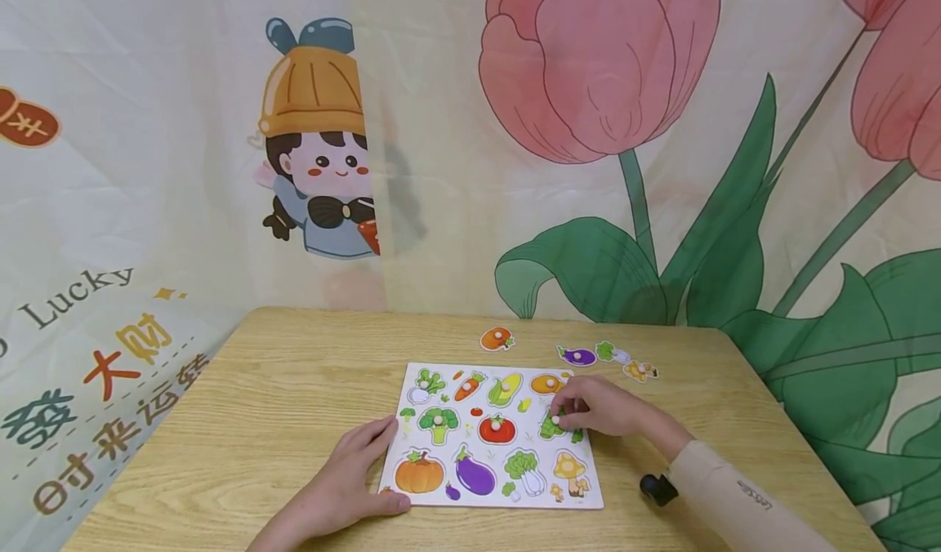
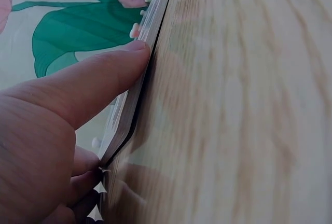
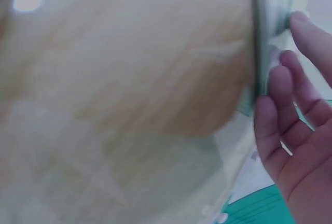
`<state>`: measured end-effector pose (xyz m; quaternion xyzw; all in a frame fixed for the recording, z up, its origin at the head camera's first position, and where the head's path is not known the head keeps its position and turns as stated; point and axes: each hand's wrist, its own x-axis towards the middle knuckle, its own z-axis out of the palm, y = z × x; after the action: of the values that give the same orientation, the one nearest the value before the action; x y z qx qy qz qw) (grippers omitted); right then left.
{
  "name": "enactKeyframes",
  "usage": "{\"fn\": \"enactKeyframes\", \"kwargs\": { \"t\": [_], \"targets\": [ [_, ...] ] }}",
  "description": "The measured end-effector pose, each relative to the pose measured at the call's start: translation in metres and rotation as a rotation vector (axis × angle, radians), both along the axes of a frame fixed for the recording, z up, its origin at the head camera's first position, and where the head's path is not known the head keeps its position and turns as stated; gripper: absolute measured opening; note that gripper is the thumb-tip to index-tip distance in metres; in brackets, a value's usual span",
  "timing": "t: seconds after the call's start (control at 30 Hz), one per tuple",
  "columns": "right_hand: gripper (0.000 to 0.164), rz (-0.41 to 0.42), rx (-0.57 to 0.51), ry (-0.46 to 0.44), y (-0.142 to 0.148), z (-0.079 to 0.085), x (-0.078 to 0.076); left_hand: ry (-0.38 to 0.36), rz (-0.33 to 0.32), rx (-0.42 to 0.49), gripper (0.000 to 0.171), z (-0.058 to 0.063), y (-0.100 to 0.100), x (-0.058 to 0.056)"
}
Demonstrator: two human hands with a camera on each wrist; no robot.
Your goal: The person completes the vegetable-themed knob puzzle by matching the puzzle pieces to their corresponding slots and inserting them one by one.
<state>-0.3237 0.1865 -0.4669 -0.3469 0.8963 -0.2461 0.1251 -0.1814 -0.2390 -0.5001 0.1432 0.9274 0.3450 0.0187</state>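
A white vegetable peg puzzle board lies flat on the table. My left hand rests at its lower left corner, thumb along the near edge and fingers against the left side. In the left wrist view the thumb presses on the board's rim. My right hand pinches the pale knob of a green vegetable piece at the board's right side, partly covered by the fingers. Knobbed pieces such as the tomato, broccoli and corn sit in the board; the bottom-row pictures show no knobs.
Beyond the board lie loose knobbed pieces: a pumpkin, an eggplant, a bok choy and a mushroom. The wooden table ends at a printed cloth. A black object shows beside the right sleeve.
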Motion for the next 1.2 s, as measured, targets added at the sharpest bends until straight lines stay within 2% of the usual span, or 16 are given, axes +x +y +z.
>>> {"fn": "enactKeyframes", "kwargs": {
  "t": [0.13,0.33,0.67,0.77,0.97,1.2],
  "targets": [
    [0.015,-0.017,-0.005,-0.016,-0.005,0.007,-0.002,-0.002,-0.001,-0.008,0.118,0.000,-0.002,0.001],
    [0.020,-0.083,-0.088,0.039,-0.032,0.020,-0.013,0.023,-0.006,-0.013,0.119,0.000,-0.005,0.002],
    [0.029,-0.386,-0.288,0.007,-0.094,0.031,-0.035,0.014,0.007,-0.005,0.120,-0.004,-0.005,0.002],
    [0.031,-0.498,-0.359,-0.009,-0.110,0.029,-0.043,0.009,0.008,-0.001,0.119,-0.003,-0.003,0.001],
    [0.033,-0.696,-0.511,-0.028,-0.129,0.012,-0.054,0.014,0.008,0.008,0.118,-0.004,-0.002,0.000],
    [0.029,-0.817,-0.672,-0.046,-0.139,-0.003,-0.067,0.042,-0.001,-0.001,0.117,-0.003,-0.002,0.002]
  ]
}}
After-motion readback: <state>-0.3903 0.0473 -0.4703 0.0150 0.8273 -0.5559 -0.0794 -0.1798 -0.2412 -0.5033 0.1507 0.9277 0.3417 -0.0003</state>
